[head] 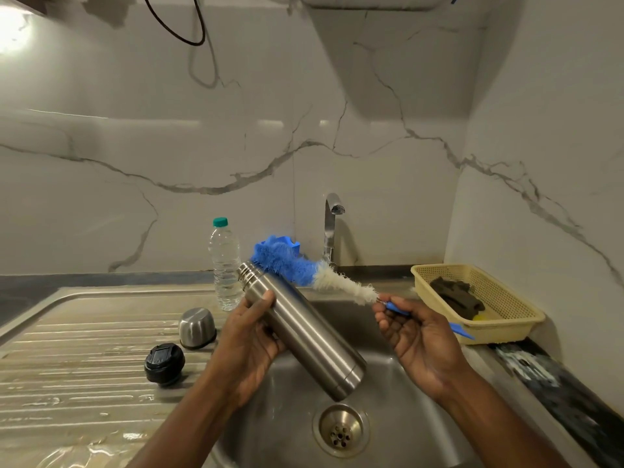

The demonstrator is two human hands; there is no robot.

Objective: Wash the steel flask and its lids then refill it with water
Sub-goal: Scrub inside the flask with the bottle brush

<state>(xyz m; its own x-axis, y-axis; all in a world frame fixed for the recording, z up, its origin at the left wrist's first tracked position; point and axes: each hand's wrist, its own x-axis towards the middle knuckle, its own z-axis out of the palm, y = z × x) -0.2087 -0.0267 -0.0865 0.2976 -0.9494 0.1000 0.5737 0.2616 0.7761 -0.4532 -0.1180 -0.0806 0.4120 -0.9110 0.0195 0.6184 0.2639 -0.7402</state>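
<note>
My left hand (251, 336) grips the steel flask (304, 327) round its upper body, tilted over the sink with its open mouth pointing up and to the left. My right hand (417, 332) holds the blue handle of a bottle brush (310, 273); its blue and white bristles lie just behind the flask's mouth, outside it. On the draining board to the left stand the steel cup lid (197, 327) and, nearer me, the black stopper lid (164, 364).
A capped plastic water bottle (224, 265) stands behind the flask. The tap (332, 228) rises at the sink's back edge. The sink basin (287, 427) has a drain (341, 430). A cream basket (506, 319) with a dark scrubber sits at the right.
</note>
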